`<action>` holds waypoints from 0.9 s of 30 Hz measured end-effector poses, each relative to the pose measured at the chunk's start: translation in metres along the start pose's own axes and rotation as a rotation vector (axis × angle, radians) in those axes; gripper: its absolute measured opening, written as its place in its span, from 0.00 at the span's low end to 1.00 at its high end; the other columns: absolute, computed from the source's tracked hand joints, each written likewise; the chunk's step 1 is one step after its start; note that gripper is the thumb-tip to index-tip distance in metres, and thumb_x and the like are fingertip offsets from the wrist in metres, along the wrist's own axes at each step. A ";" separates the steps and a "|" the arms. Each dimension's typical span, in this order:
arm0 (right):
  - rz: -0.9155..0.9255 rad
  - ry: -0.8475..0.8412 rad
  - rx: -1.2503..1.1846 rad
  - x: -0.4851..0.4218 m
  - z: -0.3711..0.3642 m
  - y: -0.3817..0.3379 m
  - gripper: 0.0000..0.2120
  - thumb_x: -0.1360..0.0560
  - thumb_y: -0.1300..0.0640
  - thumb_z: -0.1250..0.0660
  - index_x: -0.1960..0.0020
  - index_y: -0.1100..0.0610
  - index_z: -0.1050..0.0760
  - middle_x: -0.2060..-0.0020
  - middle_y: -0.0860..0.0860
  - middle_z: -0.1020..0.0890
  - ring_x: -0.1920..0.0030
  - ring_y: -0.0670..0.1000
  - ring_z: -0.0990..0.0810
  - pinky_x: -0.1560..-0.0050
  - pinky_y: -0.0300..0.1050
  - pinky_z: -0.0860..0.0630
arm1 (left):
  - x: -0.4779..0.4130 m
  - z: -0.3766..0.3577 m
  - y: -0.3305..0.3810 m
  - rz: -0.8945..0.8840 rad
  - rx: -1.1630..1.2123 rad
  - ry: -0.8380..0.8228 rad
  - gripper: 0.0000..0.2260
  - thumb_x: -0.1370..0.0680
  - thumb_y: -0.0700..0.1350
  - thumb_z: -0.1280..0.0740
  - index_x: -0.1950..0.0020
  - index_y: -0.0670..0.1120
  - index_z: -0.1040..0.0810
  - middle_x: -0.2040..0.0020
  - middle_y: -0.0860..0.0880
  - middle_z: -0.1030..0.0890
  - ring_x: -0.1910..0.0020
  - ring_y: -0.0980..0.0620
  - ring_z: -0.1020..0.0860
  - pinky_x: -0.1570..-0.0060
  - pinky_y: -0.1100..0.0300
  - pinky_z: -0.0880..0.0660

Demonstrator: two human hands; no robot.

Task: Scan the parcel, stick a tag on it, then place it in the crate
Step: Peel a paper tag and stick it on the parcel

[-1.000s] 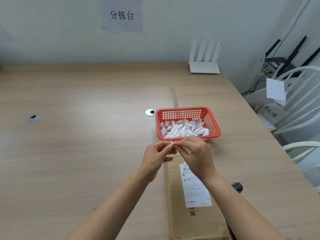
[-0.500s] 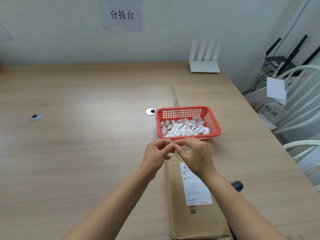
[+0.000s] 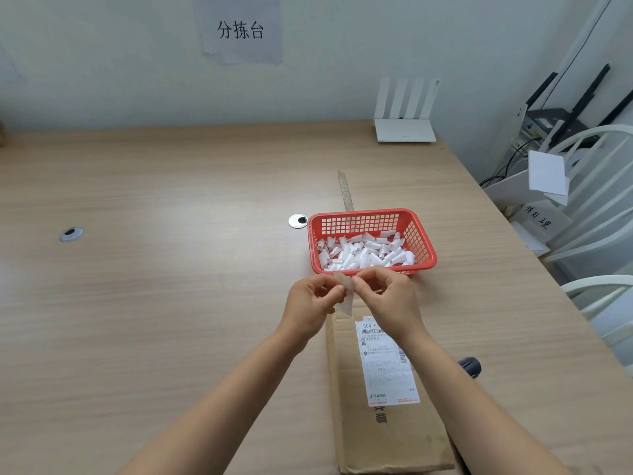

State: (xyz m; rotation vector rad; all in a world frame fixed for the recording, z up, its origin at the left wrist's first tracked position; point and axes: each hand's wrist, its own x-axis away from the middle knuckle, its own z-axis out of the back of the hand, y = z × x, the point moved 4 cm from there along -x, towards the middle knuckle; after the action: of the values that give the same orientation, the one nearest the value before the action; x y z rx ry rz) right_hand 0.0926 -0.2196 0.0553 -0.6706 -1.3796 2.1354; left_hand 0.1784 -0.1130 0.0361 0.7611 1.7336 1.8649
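At frame centre, the left hand (image 3: 313,303) and right hand (image 3: 388,301) each pinch one tag (image 3: 346,293) between fingertips, grips closed on it. The parcel (image 3: 383,399) lies flat on the counter (image 3: 154,286) at lower centre-right, beneath the hands. A red basket (image 3: 424,246) of white tags sits just above the hands.

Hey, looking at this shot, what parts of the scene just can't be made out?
Head view only:
- Parcel: near end cut off by the bottom edge.
- Shipping label: print too small; top corner behind the right hand.
- Black object: mostly behind the right forearm.
- Tag: partly hidden by fingers of both hands; left hand.
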 end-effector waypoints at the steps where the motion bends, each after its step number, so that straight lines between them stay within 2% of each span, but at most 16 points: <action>1: -0.015 0.031 -0.012 -0.002 0.003 0.002 0.08 0.29 0.59 0.31 0.66 0.50 0.23 0.70 0.45 0.20 0.67 0.41 0.22 0.63 0.33 0.25 | -0.003 0.000 -0.002 0.018 0.002 0.011 0.12 0.26 0.36 0.34 0.66 0.50 0.21 0.68 0.51 0.20 0.69 0.60 0.24 0.71 0.72 0.27; 4: -0.083 0.121 -0.085 -0.010 0.015 0.011 0.09 0.28 0.60 0.33 0.66 0.51 0.24 0.69 0.49 0.19 0.65 0.48 0.21 0.61 0.43 0.24 | -0.015 -0.001 -0.008 0.082 0.021 0.056 0.11 0.26 0.35 0.34 0.66 0.47 0.22 0.68 0.49 0.21 0.72 0.62 0.24 0.73 0.73 0.28; 6: -0.130 0.193 -0.135 -0.017 0.026 0.018 0.09 0.27 0.60 0.34 0.65 0.52 0.24 0.69 0.49 0.19 0.66 0.47 0.21 0.62 0.45 0.23 | -0.025 -0.001 -0.012 0.119 0.011 0.082 0.12 0.26 0.35 0.35 0.67 0.47 0.22 0.69 0.49 0.22 0.71 0.60 0.25 0.73 0.73 0.29; 8: -0.160 0.282 -0.185 -0.024 0.040 0.024 0.10 0.26 0.60 0.35 0.65 0.51 0.25 0.68 0.50 0.20 0.68 0.43 0.21 0.66 0.40 0.23 | -0.037 -0.004 -0.016 0.144 -0.004 0.097 0.12 0.26 0.35 0.35 0.68 0.47 0.23 0.69 0.49 0.23 0.69 0.57 0.26 0.73 0.72 0.29; 11: -0.207 0.407 -0.274 -0.035 0.060 0.035 0.10 0.25 0.61 0.36 0.64 0.51 0.26 0.66 0.54 0.20 0.71 0.44 0.21 0.72 0.34 0.24 | -0.057 -0.007 -0.021 0.170 0.002 0.123 0.12 0.27 0.35 0.34 0.69 0.47 0.24 0.70 0.48 0.24 0.69 0.55 0.28 0.74 0.72 0.29; 15: -0.228 0.514 -0.365 -0.046 0.082 0.044 0.10 0.24 0.61 0.38 0.64 0.53 0.28 0.69 0.54 0.22 0.75 0.41 0.20 0.72 0.34 0.22 | -0.082 -0.011 -0.027 0.202 -0.026 0.178 0.13 0.28 0.34 0.34 0.71 0.47 0.24 0.70 0.48 0.24 0.66 0.51 0.27 0.65 0.61 0.29; 18: -0.222 0.600 -0.420 -0.051 0.097 0.047 0.11 0.24 0.63 0.40 0.64 0.55 0.29 0.70 0.54 0.24 0.77 0.41 0.21 0.75 0.32 0.23 | -0.102 -0.009 -0.033 0.228 -0.080 0.226 0.13 0.29 0.35 0.36 0.71 0.48 0.24 0.69 0.47 0.23 0.64 0.49 0.25 0.60 0.56 0.27; 24: -0.228 0.537 -0.427 -0.055 0.087 0.051 0.10 0.24 0.63 0.39 0.63 0.57 0.29 0.68 0.55 0.22 0.74 0.42 0.19 0.72 0.33 0.22 | -0.149 -0.012 -0.044 0.273 -0.281 0.255 0.07 0.28 0.39 0.36 0.61 0.45 0.19 0.61 0.42 0.18 0.61 0.45 0.22 0.52 0.49 0.21; 27: -0.220 0.474 -0.440 -0.056 0.071 0.054 0.09 0.24 0.64 0.39 0.62 0.57 0.28 0.65 0.56 0.20 0.70 0.44 0.17 0.71 0.34 0.21 | -0.167 -0.011 -0.048 0.251 -0.484 0.220 0.09 0.25 0.41 0.36 0.50 0.43 0.16 0.51 0.42 0.15 0.52 0.42 0.19 0.48 0.52 0.21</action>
State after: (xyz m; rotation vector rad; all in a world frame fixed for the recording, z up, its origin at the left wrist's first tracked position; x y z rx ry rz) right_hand 0.0805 -0.3226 0.0386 -1.0558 -1.5657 1.3885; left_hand 0.2912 -0.2302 -0.0248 0.6156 1.2549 2.4891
